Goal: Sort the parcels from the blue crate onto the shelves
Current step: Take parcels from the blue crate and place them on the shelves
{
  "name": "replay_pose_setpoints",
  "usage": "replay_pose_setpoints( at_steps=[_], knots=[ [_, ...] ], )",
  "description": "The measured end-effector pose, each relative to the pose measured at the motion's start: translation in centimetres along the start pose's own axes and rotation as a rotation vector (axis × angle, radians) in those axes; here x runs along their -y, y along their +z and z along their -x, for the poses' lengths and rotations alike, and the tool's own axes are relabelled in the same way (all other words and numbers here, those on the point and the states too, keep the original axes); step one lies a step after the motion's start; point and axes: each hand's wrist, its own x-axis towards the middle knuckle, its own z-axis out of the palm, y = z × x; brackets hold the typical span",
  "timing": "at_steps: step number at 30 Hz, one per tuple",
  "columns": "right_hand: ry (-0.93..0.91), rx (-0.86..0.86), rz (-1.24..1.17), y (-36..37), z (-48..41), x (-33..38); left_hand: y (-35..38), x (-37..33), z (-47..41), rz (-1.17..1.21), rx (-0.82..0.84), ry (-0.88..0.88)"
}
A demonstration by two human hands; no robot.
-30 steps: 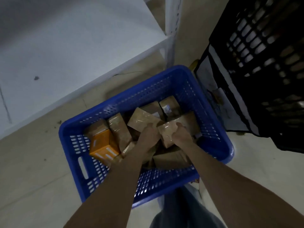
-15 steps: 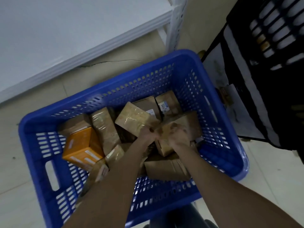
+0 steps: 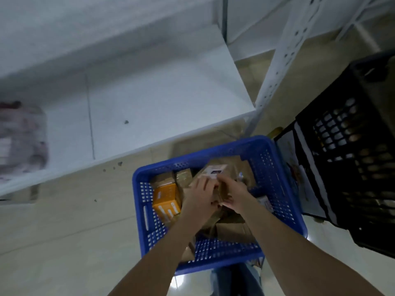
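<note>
Big white shelf (image 3: 149, 107) up on your left, w/ a blurred bagged item (image 3: 19, 137) at its far left end. That board's your drop zone, I'd say. Black crate (image 3: 352, 167) stands on your right, so swing away from it. Blue crate (image 3: 139, 199) sits on the floor right below you, just beside the shelf's front edge. It's packed w/ brown parcels (image 3: 233, 230) plus one orange box (image 3: 166, 199) along the left wall.

Your pick, the labelled parcel (image 3: 214, 170), is over the crate's far half, riding above the rest, white label up. Looks like you're mid-lift. Bring it straight up so the corners don't snag its neighbours or the rim. Read the label before you turn, then go left to the shelf and set it flat, label out. Easy on the squeeze: it looks like plain card, prob light.

Hands now. Left hand (image 3: 199, 196) is curled round the parcel's near-left side. Right hand (image 3: 233, 193) is curled round its near-right side. Both grips are narrow and sit close together, so the parcel's held btwn the two.
</note>
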Motion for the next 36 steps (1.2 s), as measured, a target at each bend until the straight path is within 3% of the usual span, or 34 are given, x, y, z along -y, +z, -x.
replay_pose_setpoints(
  at_steps=[2,4,8,11,14,19,22,26,29,33,36],
  knots=[
    [-0.045,0.038,0.054,1.8,3.5,1.0,-3.4,0.2,2.2,-0.014,-0.003,0.021],
    [-0.114,0.076,0.089,3.4,6.9,2.0,-7.6,0.5,4.0,0.048,-0.083,-0.076],
    [-0.183,0.203,0.080,5.9,13.5,4.7,-16.0,1.4,5.5,0.348,-0.358,-0.622],
    [-0.233,0.271,0.183,7.6,17.7,6.4,-21.3,1.2,6.1,0.744,-0.271,-0.860],
    [-0.253,0.285,0.230,9.1,21.2,7.2,-25.5,-0.5,7.5,1.010,-0.183,-0.843],
    [-0.241,0.321,0.272,10.6,26.3,7.3,-30.9,-2.5,10.7,1.084,-0.245,-0.699],
    [-0.446,0.163,0.450,11.1,28.6,8.0,-35.2,-2.8,12.3,1.048,-0.304,-0.607],
    [-0.757,-0.069,0.425,11.1,31.6,10.2,-41.1,-2.7,13.8,0.969,-0.358,-0.593],
    [-0.789,0.065,0.486,11.5,33.1,10.8,-43.8,-3.2,14.6,0.951,-0.353,-0.525],
    [-0.585,0.364,0.691,11.9,34.9,10.1,-45.9,-4.5,15.1,0.919,-0.409,-0.488],
    [-0.574,0.461,0.838,12.1,35.7,9.1,-47.1,-5.1,15.4,0.716,-0.439,-0.504]
  ],
)
